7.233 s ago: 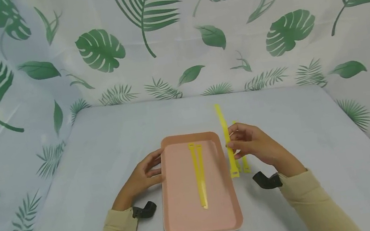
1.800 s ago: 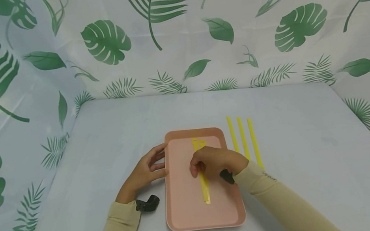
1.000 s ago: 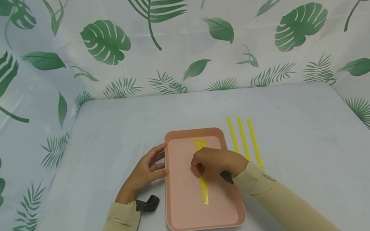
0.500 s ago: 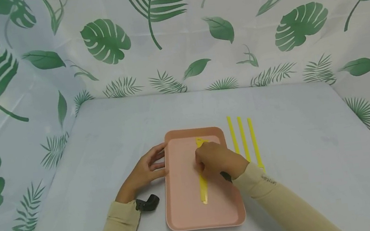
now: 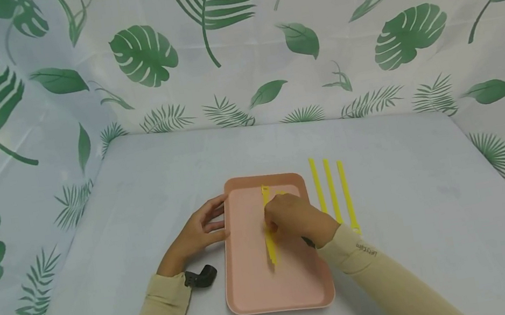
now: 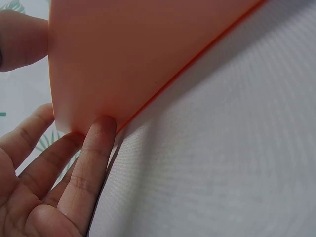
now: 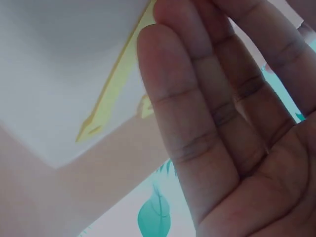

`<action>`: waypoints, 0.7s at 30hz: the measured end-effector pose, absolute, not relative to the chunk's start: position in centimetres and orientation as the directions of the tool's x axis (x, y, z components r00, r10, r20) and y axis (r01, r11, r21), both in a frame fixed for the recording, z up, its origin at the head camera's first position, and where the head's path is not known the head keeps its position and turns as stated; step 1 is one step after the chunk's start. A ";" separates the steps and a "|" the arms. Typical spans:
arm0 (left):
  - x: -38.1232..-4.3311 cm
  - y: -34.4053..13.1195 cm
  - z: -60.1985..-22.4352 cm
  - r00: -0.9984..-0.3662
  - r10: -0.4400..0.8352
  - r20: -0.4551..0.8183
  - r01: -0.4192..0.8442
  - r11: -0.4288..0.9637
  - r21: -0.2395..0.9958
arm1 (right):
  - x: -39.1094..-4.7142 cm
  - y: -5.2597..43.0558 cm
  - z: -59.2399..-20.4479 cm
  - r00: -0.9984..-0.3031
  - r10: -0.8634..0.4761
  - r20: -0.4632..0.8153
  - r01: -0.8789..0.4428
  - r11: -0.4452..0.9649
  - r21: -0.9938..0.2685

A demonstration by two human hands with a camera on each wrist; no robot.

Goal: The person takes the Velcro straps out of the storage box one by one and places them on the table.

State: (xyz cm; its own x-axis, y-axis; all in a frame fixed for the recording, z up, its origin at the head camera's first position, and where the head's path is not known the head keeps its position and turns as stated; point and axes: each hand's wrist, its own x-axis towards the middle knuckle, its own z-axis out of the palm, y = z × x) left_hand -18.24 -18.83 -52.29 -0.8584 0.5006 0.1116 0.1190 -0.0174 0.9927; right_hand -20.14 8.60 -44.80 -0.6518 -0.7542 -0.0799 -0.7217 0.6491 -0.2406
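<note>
My right hand (image 5: pixel 294 216) was over the pink tray (image 5: pixel 252 288), fingers curled down onto a yellow strap (image 5: pixel 272 250) around its middle, pinching it, I think. The head view only showed the back of my hand, & the wrist cam showed my fingers (image 7: pixel 197 123) lying fairly straight beside the strap's notched end (image 7: pixel 106 111), so the actual pinch stayed hidden. The strap looked a bit raised & ran lengthwise down the tray's centre, near end poking out below my hand, far end w/ the slotted head above it. A 2nd strap head (image 5: pixel 280 193) just peeked out beside my knuckles; couldn't tell how much of it lay under my hand.

My left hand (image 5: pixel 196 236) was relaxed, not gripping: fingertips (image 6: pixel 96 143) pressed flat against the tray's left rim (image 6: pixel 148 106), thumb at the far corner. That was to brace the tray so it wouldn't slide while the other hand worked.

Just right of the tray, 3 more yellow straps (image 5: pixel 332 189) lay on the table (image 5: pixel 414 220), parallel, close together, none touching the tray, lined up neat so they'd be easy to tell apart. A small black wrist mount (image 5: pixel 199 277) sat at my left cuff. Leaf-print cloth (image 5: pixel 144 54) hung behind & at both sides.
</note>
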 end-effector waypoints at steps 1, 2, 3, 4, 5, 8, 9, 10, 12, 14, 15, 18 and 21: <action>-18.2 -18.8 -52.3 -0.859 0.500 0.112 0.120 -0.017 0.993 | -20.1 8.6 -44.8 -0.643 -0.763 -0.067 -0.732 0.638 -0.238; -18.2 -18.8 -52.3 -0.858 0.500 0.114 0.121 -0.018 0.992 | -20.1 8.6 -44.8 -0.637 -0.768 -0.062 -0.738 0.631 -0.240; -18.2 -18.8 -52.3 -0.858 0.500 0.113 0.120 -0.018 0.993 | -20.1 8.6 -44.8 -0.633 -0.772 -0.064 -0.740 0.627 -0.243; -18.2 -18.8 -52.3 -0.858 0.500 0.113 0.120 -0.018 0.993 | -20.1 8.6 -44.8 -0.632 -0.772 -0.068 -0.738 0.626 -0.252; -18.2 -18.8 -52.3 -0.858 0.501 0.113 0.120 -0.019 0.993 | -20.2 8.6 -44.8 -0.633 -0.770 -0.077 -0.733 0.628 -0.261; -18.3 -18.8 -52.3 -0.857 0.503 0.110 0.115 -0.020 0.993 | -20.1 8.5 -44.7 -0.639 -0.764 -0.085 -0.725 0.636 -0.265; -18.3 -18.8 -52.3 -0.857 0.503 0.109 0.114 -0.021 0.993 | -20.1 8.4 -44.7 -0.641 -0.763 -0.083 -0.726 0.637 -0.258; -18.3 -18.8 -52.3 -0.857 0.504 0.110 0.114 -0.023 0.993 | -20.1 8.4 -44.7 -0.643 -0.762 -0.078 -0.726 0.639 -0.254; -18.3 -18.7 -52.3 -0.856 0.505 0.111 0.115 -0.022 0.993 | -20.0 8.2 -44.7 -0.647 -0.759 -0.078 -0.727 0.644 -0.239; -18.3 -18.7 -52.2 -0.856 0.504 0.113 0.120 -0.019 0.993 | -19.8 8.0 -44.7 -0.651 -0.755 -0.080 -0.725 0.649 -0.229; -18.3 -18.7 -52.2 -0.856 0.504 0.115 0.125 -0.015 0.992 | -19.8 7.9 -44.6 -0.653 -0.753 -0.082 -0.724 0.652 -0.226; -18.2 -18.7 -52.1 -0.859 0.500 0.114 0.128 -0.005 0.992 | -19.6 7.7 -44.5 -0.660 -0.746 -0.088 -0.720 0.662 -0.210; -18.1 -18.7 -52.0 -0.864 0.495 0.097 0.117 0.010 0.993 | -19.5 7.7 -44.6 -0.668 -0.739 -0.087 -0.716 0.670 -0.197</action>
State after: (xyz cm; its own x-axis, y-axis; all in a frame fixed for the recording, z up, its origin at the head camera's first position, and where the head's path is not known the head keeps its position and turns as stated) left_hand -18.10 -18.66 -51.99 -0.8637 0.4946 0.0967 0.1171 0.0104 0.9931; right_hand -19.49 7.74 -44.61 -0.6676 -0.7394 -0.0873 -0.7161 0.6698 -0.1965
